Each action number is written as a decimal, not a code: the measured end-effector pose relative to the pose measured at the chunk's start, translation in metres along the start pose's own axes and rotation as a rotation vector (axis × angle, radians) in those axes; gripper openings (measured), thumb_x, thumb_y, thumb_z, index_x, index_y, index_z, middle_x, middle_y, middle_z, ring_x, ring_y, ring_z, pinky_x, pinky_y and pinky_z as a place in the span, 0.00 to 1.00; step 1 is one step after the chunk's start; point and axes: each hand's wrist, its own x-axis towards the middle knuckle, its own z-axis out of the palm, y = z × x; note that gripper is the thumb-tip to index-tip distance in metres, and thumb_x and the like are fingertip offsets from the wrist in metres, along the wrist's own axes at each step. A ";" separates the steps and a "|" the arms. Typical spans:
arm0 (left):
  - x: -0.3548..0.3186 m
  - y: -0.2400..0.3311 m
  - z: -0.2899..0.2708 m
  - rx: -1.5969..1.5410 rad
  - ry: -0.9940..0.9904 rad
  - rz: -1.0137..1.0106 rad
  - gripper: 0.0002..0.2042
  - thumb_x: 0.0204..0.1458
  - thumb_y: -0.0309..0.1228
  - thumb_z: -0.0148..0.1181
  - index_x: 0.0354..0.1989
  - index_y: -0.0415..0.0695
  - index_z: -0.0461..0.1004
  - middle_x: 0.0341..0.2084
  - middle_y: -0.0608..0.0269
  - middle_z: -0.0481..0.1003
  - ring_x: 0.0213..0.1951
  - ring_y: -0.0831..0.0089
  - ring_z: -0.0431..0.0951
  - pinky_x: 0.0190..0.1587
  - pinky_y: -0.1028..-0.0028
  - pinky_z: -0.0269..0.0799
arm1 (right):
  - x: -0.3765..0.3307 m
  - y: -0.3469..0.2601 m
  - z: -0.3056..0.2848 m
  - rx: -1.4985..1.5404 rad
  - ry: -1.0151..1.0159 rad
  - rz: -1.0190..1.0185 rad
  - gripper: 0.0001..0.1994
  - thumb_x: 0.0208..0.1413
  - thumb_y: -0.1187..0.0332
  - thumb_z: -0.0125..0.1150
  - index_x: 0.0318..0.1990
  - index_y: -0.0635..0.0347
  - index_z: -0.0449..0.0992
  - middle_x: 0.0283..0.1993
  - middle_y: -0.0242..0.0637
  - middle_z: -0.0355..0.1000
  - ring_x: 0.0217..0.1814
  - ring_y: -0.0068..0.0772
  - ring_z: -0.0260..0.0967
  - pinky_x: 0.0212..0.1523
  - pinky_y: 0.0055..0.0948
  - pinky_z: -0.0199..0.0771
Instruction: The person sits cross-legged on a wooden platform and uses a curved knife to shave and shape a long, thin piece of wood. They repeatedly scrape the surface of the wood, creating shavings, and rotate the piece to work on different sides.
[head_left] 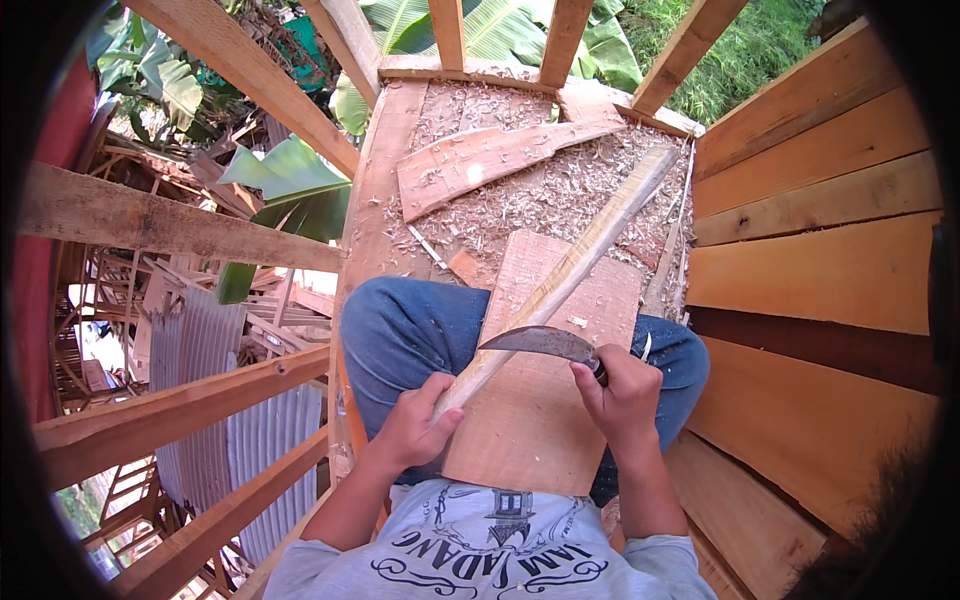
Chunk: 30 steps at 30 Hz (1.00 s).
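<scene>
My left hand (420,422) is closed round the near end of a long, pale wooden stick (575,268), which slants away to the far right. In my right hand (620,393) is the handle of a sickle (540,342) with a dark curved blade. The blade lies across the stick a little beyond my left hand, its tip pointing left. Under both, a flat wooden board (525,420) rests over my lap between my knees. Most of the sickle's handle is hidden by my fingers.
Wood shavings (480,230) cover the floor ahead, around a broad wooden offcut (490,165). Wooden rails (190,222) run along the left, with corrugated sheets (275,450) below. A plank wall (810,280) stands close on the right. Banana leaves (290,185) reach in at the left.
</scene>
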 end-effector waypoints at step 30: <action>0.006 -0.001 -0.004 -0.020 -0.055 0.025 0.17 0.56 0.41 0.51 0.41 0.39 0.63 0.23 0.45 0.73 0.29 0.46 0.74 0.31 0.58 0.68 | 0.030 0.063 -0.034 0.017 0.208 0.077 0.26 0.61 0.52 0.47 0.19 0.66 0.60 0.13 0.36 0.50 0.14 0.29 0.47 0.16 0.33 0.45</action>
